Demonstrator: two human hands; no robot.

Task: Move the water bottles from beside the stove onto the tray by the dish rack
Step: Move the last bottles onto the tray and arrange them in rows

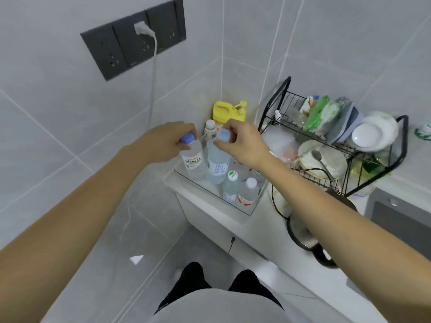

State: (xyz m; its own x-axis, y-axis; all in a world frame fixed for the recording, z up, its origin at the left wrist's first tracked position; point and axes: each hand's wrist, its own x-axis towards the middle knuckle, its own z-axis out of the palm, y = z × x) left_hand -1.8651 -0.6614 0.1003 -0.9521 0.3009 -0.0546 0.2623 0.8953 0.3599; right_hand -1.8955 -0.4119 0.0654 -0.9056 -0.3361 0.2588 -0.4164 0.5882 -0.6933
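Observation:
My left hand (163, 142) grips the blue cap of a clear water bottle (193, 163) standing at the left end of a clear tray (253, 209). My right hand (242, 145) pinches the pale blue cap of a taller water bottle (217, 165) beside it, also on the tray. Two smaller bottles stand nearer the tray's front: one with a green-marked white cap (231, 185) and one with a white cap and red label (248, 191). Another white-capped bottle (210, 129) stands behind my hands.
A black wire dish rack (377, 157) full of plates and bowls stands right of the tray. A yellow jug (229, 111) sits in the corner. A dark kettle (305, 236) with its cord lies under my right arm. The sink (401, 217) is at the right edge.

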